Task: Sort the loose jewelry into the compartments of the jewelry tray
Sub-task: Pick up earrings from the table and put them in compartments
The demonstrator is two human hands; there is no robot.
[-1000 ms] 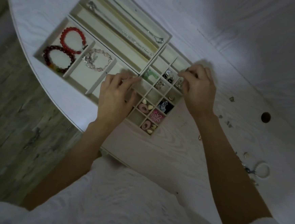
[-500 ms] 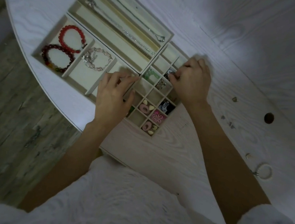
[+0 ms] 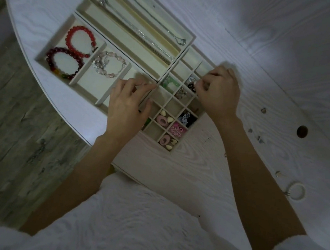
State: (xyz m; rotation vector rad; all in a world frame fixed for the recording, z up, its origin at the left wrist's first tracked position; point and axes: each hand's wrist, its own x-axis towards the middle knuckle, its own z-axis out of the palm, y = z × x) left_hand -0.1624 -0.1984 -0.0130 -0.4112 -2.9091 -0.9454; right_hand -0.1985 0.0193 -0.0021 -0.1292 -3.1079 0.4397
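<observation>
On the pale wood-grain table (image 3: 205,177), seen from the head camera, the cream jewelry tray (image 3: 188,39) sits near the curved edge, split into long slots, wide bracket sections and a grid of small cells. The long slots at the far side hold silver chains (image 3: 145,34) laid lengthwise. In the leftmost section a red bead bracelet (image 3: 79,39) lies touching a dark red bracelet (image 3: 64,63), and the next section over holds a pale pink crystal bracelet (image 3: 110,65).

The left hand (image 3: 126,106) rests on the tray where the wide sections meet the grid, fingers loosely bent, fingertips on the divider wall; it seems to steady the tray and I see nothing held in it. The right hand (image 3: 220,93) is over the upper right of the grid, thumb and forefinger curled together above a cell with small dark earrings (image 3: 192,84); whether they pinch a piece I cannot tell, since the fingertips are too small and dim.

Nearby cells hold a green piece (image 3: 170,82), pink hair clips (image 3: 162,120), a pink knot ornament (image 3: 177,130) and a black-and-white item (image 3: 187,117).

Loose jewelry is on the table to the right, well apart from the tray: a white ring-shaped bracelet (image 3: 296,191), a small pale piece (image 3: 278,173) near it, and a few tiny bits (image 3: 263,110) farther up. A round hole (image 3: 301,131) is cut in the tabletop.
</observation>
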